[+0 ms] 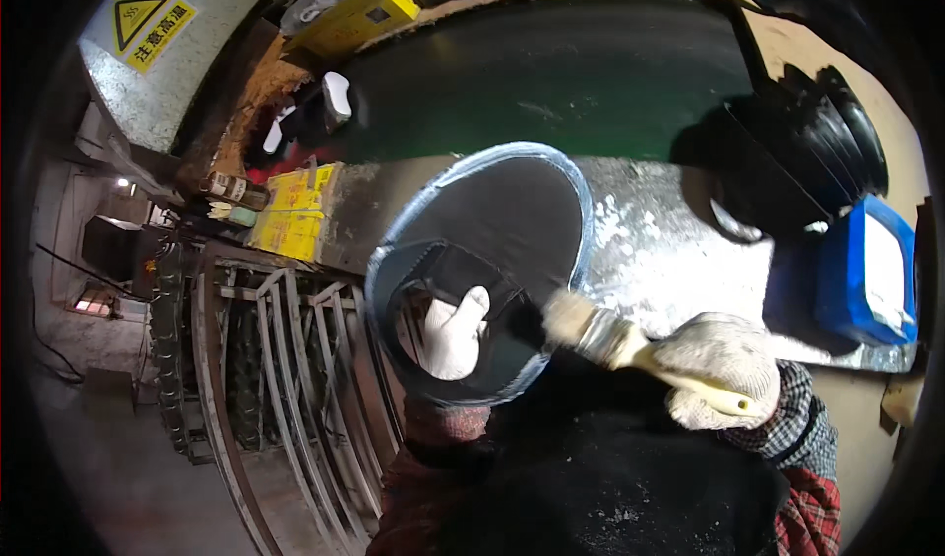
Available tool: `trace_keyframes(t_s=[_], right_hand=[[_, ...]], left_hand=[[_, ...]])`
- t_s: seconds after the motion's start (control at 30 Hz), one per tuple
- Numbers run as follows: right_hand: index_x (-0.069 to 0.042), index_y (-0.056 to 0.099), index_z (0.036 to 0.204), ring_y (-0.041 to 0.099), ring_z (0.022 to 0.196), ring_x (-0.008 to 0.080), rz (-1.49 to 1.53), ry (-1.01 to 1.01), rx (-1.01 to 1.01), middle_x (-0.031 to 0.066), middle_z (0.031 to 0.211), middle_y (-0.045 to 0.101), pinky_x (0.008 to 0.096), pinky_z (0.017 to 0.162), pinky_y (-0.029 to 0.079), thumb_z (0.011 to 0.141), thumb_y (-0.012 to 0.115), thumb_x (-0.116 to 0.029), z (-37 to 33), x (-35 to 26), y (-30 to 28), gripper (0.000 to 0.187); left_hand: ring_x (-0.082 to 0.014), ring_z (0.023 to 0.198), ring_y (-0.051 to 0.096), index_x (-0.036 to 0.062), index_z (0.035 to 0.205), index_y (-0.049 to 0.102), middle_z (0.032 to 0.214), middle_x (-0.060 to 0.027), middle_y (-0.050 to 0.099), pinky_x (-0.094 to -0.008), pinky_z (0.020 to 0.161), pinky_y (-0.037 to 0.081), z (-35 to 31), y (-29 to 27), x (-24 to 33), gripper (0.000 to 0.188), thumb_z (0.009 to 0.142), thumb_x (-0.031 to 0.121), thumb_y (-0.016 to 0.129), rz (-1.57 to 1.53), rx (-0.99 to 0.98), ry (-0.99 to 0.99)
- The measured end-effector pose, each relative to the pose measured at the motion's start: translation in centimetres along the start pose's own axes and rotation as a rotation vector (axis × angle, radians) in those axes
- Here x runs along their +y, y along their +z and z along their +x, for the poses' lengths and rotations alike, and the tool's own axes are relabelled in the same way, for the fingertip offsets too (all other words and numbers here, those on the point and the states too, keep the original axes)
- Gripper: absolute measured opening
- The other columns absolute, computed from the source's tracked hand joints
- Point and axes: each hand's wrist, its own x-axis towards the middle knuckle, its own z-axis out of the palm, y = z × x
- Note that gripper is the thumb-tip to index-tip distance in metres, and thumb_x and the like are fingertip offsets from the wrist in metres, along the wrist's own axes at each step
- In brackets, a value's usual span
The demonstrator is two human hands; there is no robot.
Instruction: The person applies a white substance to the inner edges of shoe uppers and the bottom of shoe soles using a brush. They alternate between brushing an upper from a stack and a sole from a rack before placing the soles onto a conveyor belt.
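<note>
Two gloved hands are at work in front of you. Your left hand (456,335), in a white glove, sits within the opening of the dark grey oval fabric piece with a pale bluish-white rim (492,212); one digit points up and the others look curled, but you cannot tell from here whether they pinch the cloth. That piece is propped in front of your body, tilted over the near edge of the grey metal desk spattered with white (679,271). Holding it from inside probably spreads the opening and leaves the pale border clear of your glove.

Your right hand (724,369) is closed around the handle of the pale-bristled brush with a cream handle (615,342), bristles aimed at the rim's right side. The blue plastic container with a pale inside (837,278) stands on the right, likely for easy reach, near the stack of black curved pieces (812,153).

As for writing, the yellow warning label (150,27) at upper left has a black triangle with wavy lines and bold black characters. The yellow cardboard box (290,212) bears faint print, too small to make out.
</note>
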Motion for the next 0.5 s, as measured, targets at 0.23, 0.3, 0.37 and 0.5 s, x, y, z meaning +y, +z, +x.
trace_keyframes(t_s=[0.23,0.3,0.37,0.5], right_hand=[[0.004,0.066,0.100,0.064,0.065,0.0267,-0.226,0.194,0.476,0.0139,0.076,0.065,0.0318,0.061,0.051,0.070,0.071,-0.011,-5.1,2.9,-0.9,0.034],[0.006,0.064,0.102,0.064,0.079,0.0276,-0.183,0.340,0.726,0.0185,0.089,0.064,0.0343,0.073,0.053,0.078,0.066,-0.015,-8.0,2.9,-0.4,0.032],[0.005,0.059,0.111,0.060,0.099,0.0253,-0.159,0.450,0.705,0.0172,0.111,0.059,0.0369,0.088,0.049,0.088,0.061,-0.021,-10.2,2.4,-1.5,0.035],[0.004,0.056,0.120,0.058,0.109,0.0257,-0.178,0.574,0.828,0.0167,0.118,0.059,0.0375,0.096,0.046,0.092,0.064,-0.026,-10.2,2.7,-2.1,0.041]], left_hand=[[-0.0194,0.095,0.067,-0.0023,0.120,0.059,0.106,-0.0141,0.069,-0.0284,0.087,0.052,4.1,-2.7,4.6,0.037,0.084,0.002,0.069,1.109,0.501,0.817],[-0.0170,0.100,0.065,-0.0025,0.119,0.059,0.112,-0.0133,0.066,-0.0271,0.090,0.051,6.4,-3.4,3.6,0.037,0.083,-0.001,0.067,0.800,0.334,0.837],[-0.0197,0.109,0.061,-0.0021,0.126,0.054,0.123,-0.0155,0.059,-0.0291,0.097,0.048,9.0,-3.4,3.1,0.044,0.083,0.001,0.065,0.668,0.258,0.556],[-0.0231,0.094,0.067,0.0011,0.128,0.050,0.115,-0.0128,0.063,-0.0338,0.089,0.052,17.9,-4.5,1.9,0.036,0.096,0.016,0.057,-0.716,-0.145,0.254]])
